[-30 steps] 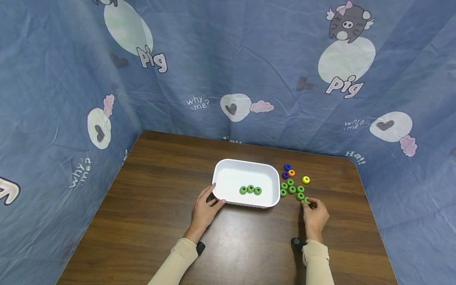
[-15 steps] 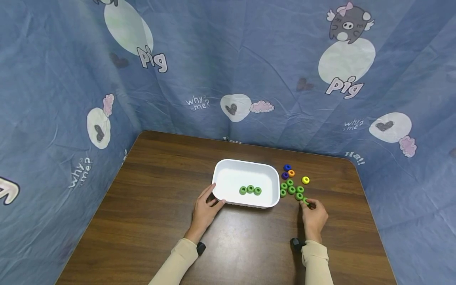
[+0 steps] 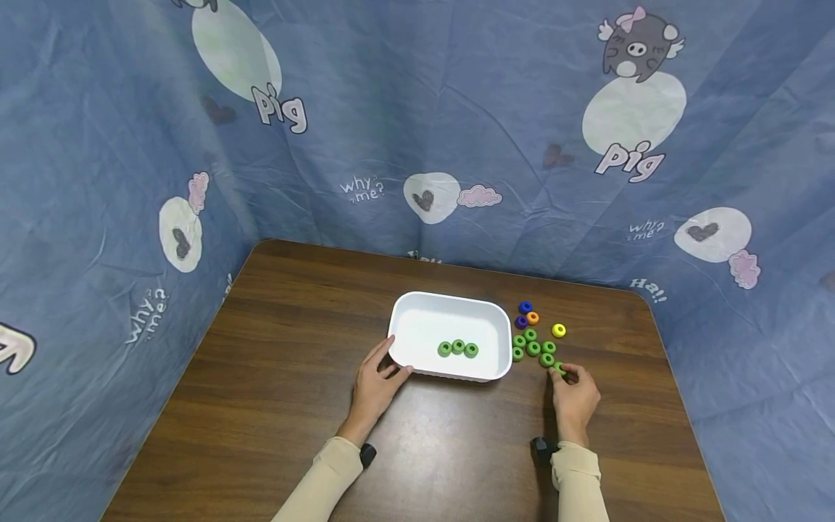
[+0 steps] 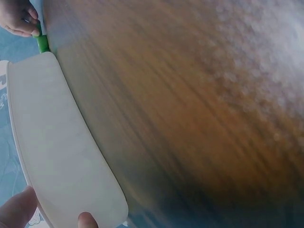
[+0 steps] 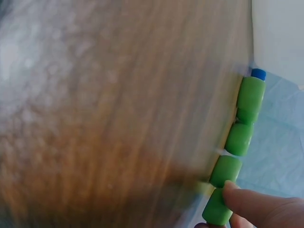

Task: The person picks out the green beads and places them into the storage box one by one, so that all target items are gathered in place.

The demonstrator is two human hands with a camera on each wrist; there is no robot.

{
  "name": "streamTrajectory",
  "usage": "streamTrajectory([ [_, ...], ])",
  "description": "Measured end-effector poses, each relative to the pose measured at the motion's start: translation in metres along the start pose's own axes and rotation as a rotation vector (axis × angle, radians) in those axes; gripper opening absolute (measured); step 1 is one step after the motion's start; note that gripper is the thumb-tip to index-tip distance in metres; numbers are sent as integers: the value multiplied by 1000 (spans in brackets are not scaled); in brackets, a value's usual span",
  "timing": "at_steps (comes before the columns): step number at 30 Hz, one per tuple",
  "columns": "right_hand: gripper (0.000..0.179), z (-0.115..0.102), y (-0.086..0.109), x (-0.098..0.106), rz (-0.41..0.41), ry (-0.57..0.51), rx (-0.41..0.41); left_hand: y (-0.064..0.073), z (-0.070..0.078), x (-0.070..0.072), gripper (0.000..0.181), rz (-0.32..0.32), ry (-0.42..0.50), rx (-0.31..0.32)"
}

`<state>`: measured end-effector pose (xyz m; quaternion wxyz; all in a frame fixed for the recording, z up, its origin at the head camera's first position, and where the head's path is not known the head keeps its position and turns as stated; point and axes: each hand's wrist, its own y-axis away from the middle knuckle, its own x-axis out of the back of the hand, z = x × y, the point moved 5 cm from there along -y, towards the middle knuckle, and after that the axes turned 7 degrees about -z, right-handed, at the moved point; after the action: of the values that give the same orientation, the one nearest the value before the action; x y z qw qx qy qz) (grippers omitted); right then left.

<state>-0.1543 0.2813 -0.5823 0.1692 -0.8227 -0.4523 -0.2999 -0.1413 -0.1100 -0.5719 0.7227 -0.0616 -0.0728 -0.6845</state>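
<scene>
My left hand (image 3: 375, 391) holds the front left corner of a white plastic tray (image 3: 450, 307), thumb along the front and fingers at the left side. In the left wrist view, two fingertips (image 4: 87, 220) show against the tray's wall. Inside the tray, several small green rings do not spread: just three green rings (image 3: 459, 346) sit in a row. My right hand (image 3: 575, 395) pinches another green ring (image 5: 218, 208) between thumb and fingers. That ring is at the near right end of a cluster of green rings (image 3: 533, 349), right beside its neighbour (image 5: 226, 171).
Behind the green cluster lie a blue ring (image 3: 525, 307), a purple ring (image 3: 521, 322) and an orange ring (image 3: 533, 317). A yellow ring (image 3: 559, 330) lies apart to their right. Printed blue cloth (image 3: 365, 130) hangs around the brown wooden table (image 3: 313, 304).
My right hand has shifted slightly left with the pinched green ring, toward the neighbouring green ring. My left hand and the tray have stayed put.
</scene>
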Motion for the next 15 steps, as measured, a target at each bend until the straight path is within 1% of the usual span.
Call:
streamTrajectory([
  [7, 23, -7, -1, 4, 9, -25, 22, 0, -1, 0, 69, 4, -10, 2],
  [15, 23, -22, -1, 9, 12, -50, 61, 0, -1, 0, 69, 0, -8, 33],
])
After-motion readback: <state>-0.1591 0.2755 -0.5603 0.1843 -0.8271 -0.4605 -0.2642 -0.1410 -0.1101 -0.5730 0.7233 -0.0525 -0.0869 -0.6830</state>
